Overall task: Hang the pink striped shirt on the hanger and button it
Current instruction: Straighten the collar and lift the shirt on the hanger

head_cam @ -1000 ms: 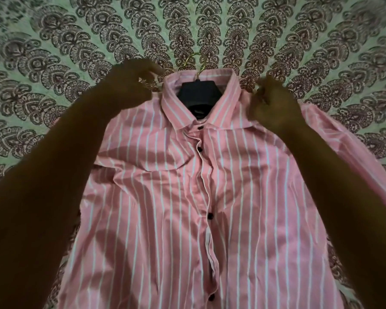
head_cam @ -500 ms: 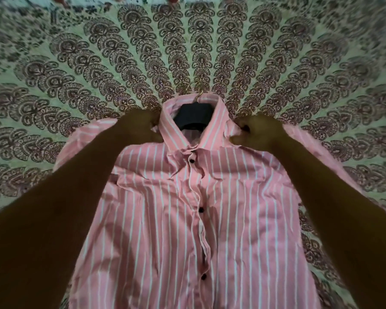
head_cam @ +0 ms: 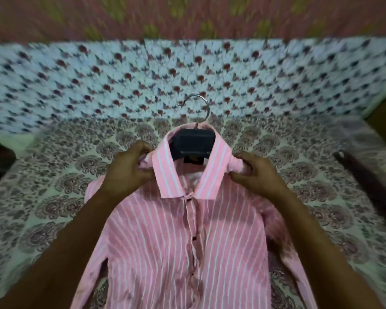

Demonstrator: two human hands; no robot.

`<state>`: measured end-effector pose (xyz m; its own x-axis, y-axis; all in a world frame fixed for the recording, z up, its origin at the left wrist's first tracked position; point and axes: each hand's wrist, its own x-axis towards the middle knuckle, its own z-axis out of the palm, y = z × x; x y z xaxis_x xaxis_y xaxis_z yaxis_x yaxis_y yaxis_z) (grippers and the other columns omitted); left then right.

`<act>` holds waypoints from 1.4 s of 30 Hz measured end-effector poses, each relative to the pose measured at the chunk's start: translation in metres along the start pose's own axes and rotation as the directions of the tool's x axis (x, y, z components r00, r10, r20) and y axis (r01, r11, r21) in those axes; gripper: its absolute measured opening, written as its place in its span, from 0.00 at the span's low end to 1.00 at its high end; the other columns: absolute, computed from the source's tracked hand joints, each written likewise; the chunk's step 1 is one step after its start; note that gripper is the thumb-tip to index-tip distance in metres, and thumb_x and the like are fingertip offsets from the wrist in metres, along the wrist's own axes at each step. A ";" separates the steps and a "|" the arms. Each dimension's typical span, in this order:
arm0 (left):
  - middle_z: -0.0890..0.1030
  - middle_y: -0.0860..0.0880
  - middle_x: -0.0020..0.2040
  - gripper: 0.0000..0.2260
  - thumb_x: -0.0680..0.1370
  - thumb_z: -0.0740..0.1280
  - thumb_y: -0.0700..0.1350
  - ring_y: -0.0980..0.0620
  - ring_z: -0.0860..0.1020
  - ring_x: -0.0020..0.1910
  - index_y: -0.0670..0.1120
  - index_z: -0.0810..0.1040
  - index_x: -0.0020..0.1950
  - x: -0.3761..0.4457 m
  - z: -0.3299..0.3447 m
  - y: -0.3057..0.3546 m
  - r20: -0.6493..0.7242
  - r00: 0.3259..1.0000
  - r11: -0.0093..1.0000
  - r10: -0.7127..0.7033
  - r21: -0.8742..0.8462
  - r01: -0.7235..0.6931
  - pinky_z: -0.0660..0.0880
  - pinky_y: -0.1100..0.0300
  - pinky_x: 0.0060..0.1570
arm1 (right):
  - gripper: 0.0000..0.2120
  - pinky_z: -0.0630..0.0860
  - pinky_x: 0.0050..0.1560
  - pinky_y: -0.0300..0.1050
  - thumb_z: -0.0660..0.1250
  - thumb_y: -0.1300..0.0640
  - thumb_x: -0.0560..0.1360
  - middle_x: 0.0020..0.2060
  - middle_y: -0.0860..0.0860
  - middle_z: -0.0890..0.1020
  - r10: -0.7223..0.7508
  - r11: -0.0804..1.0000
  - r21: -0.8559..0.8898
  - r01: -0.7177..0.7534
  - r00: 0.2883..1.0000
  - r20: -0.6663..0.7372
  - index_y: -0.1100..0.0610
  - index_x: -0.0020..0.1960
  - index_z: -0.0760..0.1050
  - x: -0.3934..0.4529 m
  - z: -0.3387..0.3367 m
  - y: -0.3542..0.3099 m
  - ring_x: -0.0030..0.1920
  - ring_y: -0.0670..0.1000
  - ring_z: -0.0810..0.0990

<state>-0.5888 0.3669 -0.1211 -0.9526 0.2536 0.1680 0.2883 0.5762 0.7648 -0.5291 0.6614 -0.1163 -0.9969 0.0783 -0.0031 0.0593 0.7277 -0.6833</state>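
Above a patterned bedsheet [head_cam: 54, 208], two hands hold a pink striped shirt [head_cam: 165, 253] by its shoulders.

On each side of the collar [head_cam: 165, 172] a hand grips bunched shoulder fabric: the left hand [head_cam: 129, 168] curls its fingers and thumb around the cloth just left of the collar; the right hand [head_cam: 254, 172] pinches a gathered fold just right of it; the shirt hangs on a black hanger [head_cam: 194, 143] whose metal hook [head_cam: 201, 105] rises above the collar; the front placket is closed, with dark buttons [head_cam: 195, 238] down the middle; a second floral cloth [head_cam: 187, 74] lies beyond, blurred.
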 end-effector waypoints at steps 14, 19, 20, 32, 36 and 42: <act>0.80 0.52 0.40 0.15 0.59 0.65 0.57 0.48 0.80 0.41 0.57 0.72 0.44 -0.168 -0.181 0.214 -0.337 0.896 0.956 0.289 0.059 -0.286 0.76 0.49 0.42 | 0.35 0.72 0.58 0.47 0.65 0.35 0.68 0.64 0.50 0.75 -0.245 0.964 0.058 0.261 0.950 -0.195 0.50 0.70 0.63 -0.212 -0.143 -0.214 0.63 0.52 0.74; 0.80 0.58 0.39 0.14 0.58 0.67 0.56 0.53 0.79 0.40 0.60 0.73 0.42 -0.207 -0.234 0.258 -0.374 0.853 0.923 0.364 0.022 -0.385 0.76 0.51 0.43 | 0.34 0.73 0.48 0.50 0.66 0.31 0.64 0.53 0.53 0.81 -0.314 0.949 -0.094 0.301 0.874 -0.370 0.52 0.62 0.72 -0.270 -0.176 -0.260 0.54 0.55 0.78; 0.80 0.59 0.41 0.14 0.58 0.68 0.55 0.52 0.79 0.41 0.61 0.73 0.42 -0.212 -0.240 0.264 -0.357 0.854 0.915 0.379 0.007 -0.403 0.76 0.50 0.44 | 0.34 0.74 0.47 0.50 0.65 0.31 0.64 0.53 0.54 0.81 -0.315 0.949 -0.146 0.280 0.868 -0.384 0.53 0.62 0.72 -0.278 -0.183 -0.268 0.53 0.57 0.78; 0.80 0.51 0.55 0.08 0.77 0.65 0.42 0.59 0.78 0.51 0.49 0.77 0.56 -0.243 -0.284 0.286 0.158 0.934 0.934 0.321 -0.215 -0.285 0.73 0.64 0.49 | 0.30 0.65 0.37 0.50 0.59 0.28 0.64 0.39 0.64 0.80 -0.348 0.874 -0.486 0.023 0.728 -0.591 0.57 0.33 0.66 -0.329 -0.229 -0.287 0.44 0.65 0.77; 0.78 0.53 0.60 0.15 0.75 0.57 0.49 0.53 0.75 0.59 0.53 0.77 0.58 -0.240 -0.295 0.272 0.243 0.960 0.989 0.141 -0.085 -0.124 0.70 0.55 0.56 | 0.36 0.66 0.37 0.50 0.55 0.27 0.60 0.38 0.63 0.80 -0.363 0.868 -0.497 0.014 0.701 -0.614 0.62 0.38 0.72 -0.330 -0.242 -0.273 0.44 0.65 0.77; 0.76 0.48 0.62 0.19 0.78 0.55 0.33 0.49 0.72 0.61 0.50 0.72 0.64 -0.234 -0.287 0.283 0.294 0.956 1.000 0.009 -0.003 -0.008 0.68 0.53 0.54 | 0.38 0.71 0.39 0.51 0.56 0.24 0.60 0.39 0.63 0.81 -0.425 0.831 -0.556 0.027 0.674 -0.604 0.57 0.48 0.77 -0.331 -0.255 -0.261 0.44 0.66 0.78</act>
<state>-0.3123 0.2476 0.2341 -0.8794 0.4758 -0.0156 0.2957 0.5716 0.7654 -0.2014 0.6190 0.2490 -0.6664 0.1545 0.7294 0.0510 0.9854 -0.1622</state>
